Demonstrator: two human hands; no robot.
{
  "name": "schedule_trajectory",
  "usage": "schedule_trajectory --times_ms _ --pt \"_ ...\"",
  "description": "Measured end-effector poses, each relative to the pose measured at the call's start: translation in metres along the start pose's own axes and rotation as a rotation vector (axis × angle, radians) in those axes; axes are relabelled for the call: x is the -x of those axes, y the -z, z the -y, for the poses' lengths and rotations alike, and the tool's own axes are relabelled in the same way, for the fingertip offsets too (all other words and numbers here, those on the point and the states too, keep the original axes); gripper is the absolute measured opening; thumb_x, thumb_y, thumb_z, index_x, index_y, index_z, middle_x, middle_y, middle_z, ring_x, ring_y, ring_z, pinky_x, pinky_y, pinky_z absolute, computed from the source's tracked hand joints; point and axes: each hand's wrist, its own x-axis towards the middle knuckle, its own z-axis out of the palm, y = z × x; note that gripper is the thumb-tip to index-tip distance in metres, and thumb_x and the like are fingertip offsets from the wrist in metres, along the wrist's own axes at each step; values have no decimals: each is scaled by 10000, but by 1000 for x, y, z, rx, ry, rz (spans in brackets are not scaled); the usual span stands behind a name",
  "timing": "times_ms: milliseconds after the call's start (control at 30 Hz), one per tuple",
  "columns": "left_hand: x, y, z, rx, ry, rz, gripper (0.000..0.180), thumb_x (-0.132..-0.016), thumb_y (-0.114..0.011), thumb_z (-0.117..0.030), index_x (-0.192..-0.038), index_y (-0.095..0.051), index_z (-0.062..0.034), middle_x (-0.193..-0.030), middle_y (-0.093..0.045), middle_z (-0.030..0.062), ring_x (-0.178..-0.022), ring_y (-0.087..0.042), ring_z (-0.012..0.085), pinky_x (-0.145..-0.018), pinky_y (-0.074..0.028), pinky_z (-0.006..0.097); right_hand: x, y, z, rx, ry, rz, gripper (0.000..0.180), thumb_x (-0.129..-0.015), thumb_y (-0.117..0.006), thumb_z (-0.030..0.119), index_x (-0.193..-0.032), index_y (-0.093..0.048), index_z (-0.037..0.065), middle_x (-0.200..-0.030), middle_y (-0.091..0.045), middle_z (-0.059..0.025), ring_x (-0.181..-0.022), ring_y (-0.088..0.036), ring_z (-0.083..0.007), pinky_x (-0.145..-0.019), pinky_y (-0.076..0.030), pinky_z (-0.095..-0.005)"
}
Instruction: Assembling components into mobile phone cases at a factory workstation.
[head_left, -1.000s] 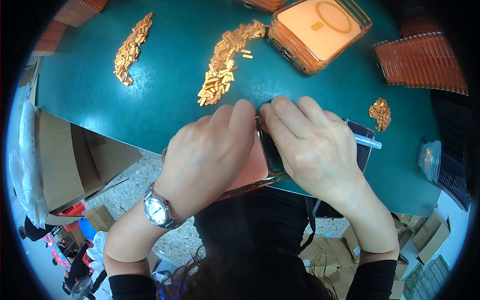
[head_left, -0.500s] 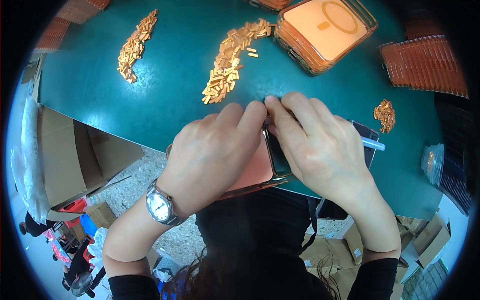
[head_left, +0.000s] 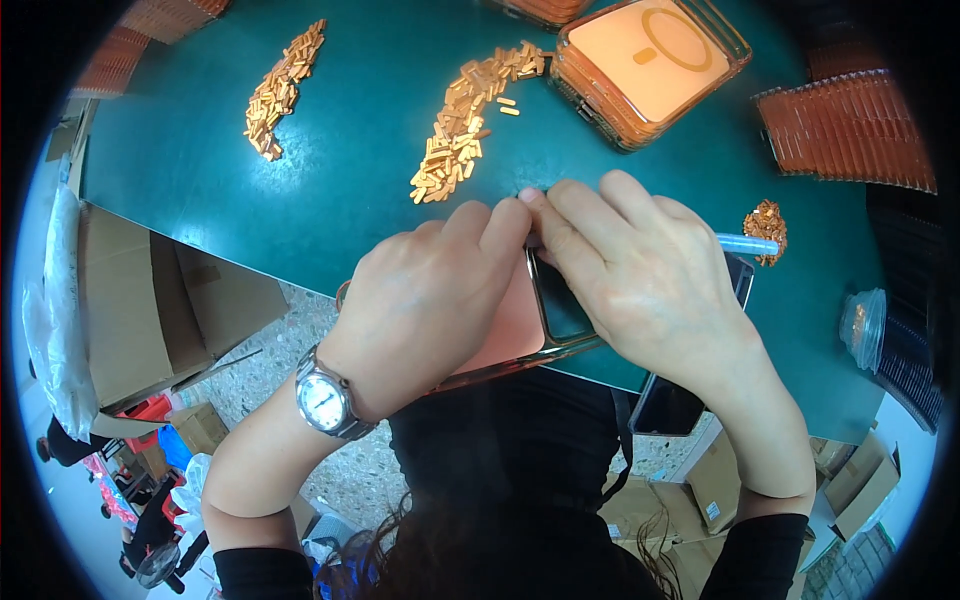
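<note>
Both hands meet at the top edge of a phone case (head_left: 507, 335) with a pinkish panel, a shiny orange rim and a dark opening (head_left: 562, 312). My left hand (head_left: 430, 285) is closed on the case's left part, thumb hidden, a steel watch on the wrist. My right hand (head_left: 645, 275) is closed, thumb and forefinger pinched against the left fingertips at the rim; whatever is between them is hidden. A blue pen-like stick (head_left: 748, 243) juts out rightward from behind the right hand and appears held in it.
Two piles of small gold pieces (head_left: 285, 90) (head_left: 455, 130) lie ahead. Stacked orange cases (head_left: 640, 70) stand far right, near a row of cases (head_left: 840, 130). Copper-coloured bits (head_left: 765, 225), a clear tub (head_left: 863, 325) and dark phones (head_left: 738, 275) (head_left: 668, 405) are at right.
My right hand has turned slightly, its fingers lifting a little. The blue stick has swung upward, its end now in front of the copper-coloured bits. My left hand keeps nearly the same hold.
</note>
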Motion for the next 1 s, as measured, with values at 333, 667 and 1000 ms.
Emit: schedule_trajectory --times_ms 333,667,1000 --pt "4 0 4 155 26 -85 84 -1005 -604 -78 -1061 -551 -43 -871 -667 168 -762 -687 394 -631 -542 477 -10 -7 26 87 -109 -26 130 -750 -704 116 -866 -691 58 -874 -548 -34 -807 -606 -183 -583 -521 -301" --pt "8 -12 15 253 -47 -143 99 -1028 -604 -103 -1041 -527 -44 -833 -647 149 -738 -687 357 -597 -532 458 -11 19 19 61 -85 144 319 -912 -718 161 -1186 -719 -2 -975 -633 -48 -838 -647 -198 -638 -595 -328" --pt "3 -5 10 128 -83 -87 144 -1020 -651 -128 -1020 -524 -58 -794 -604 111 -701 -671 320 -582 -526 442 -8 8 19 33 -108 127 339 -885 -741 96 -1195 -716 -39 -984 -628 -62 -813 -657 -184 -583 -573 -305"
